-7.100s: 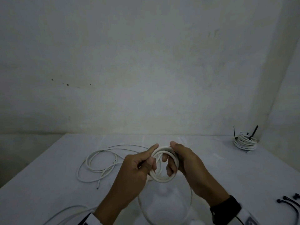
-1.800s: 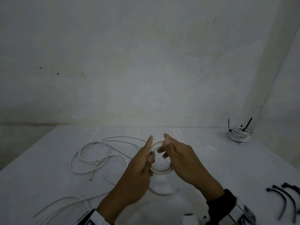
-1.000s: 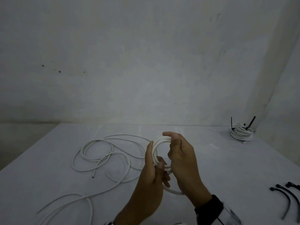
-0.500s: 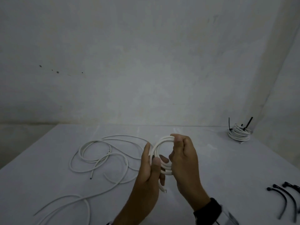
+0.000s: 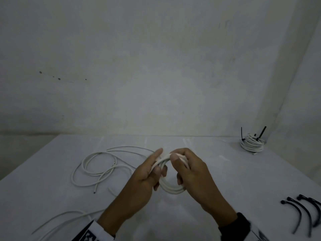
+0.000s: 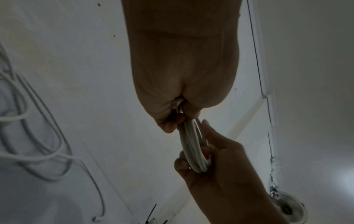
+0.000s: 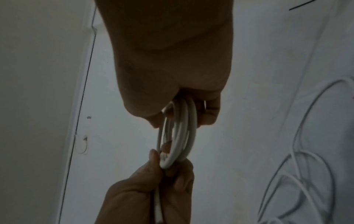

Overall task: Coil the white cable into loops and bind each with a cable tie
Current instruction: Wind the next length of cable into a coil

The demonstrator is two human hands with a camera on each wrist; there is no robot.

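Note:
A small coil of white cable hangs in the air over the middle of the white table, held between both hands. My left hand grips its left side, thumb on top. Fingers of my right hand curl round the right side, thumb pressed on the top strands. The left wrist view shows the coil edge-on, running between my left hand and my right hand. From the right wrist the coil also appears edge-on. Several black cable ties lie at the right front.
Loose white cable sprawls in loops on the table to the left, and more strands trail toward the front left edge. A finished coil bound with black ties sits at the far right corner by the wall.
The coil has turned from upright and edge-on to facing me. The loose tail that hung below it is gone from sight, and both hands have shifted their hold on the sides.

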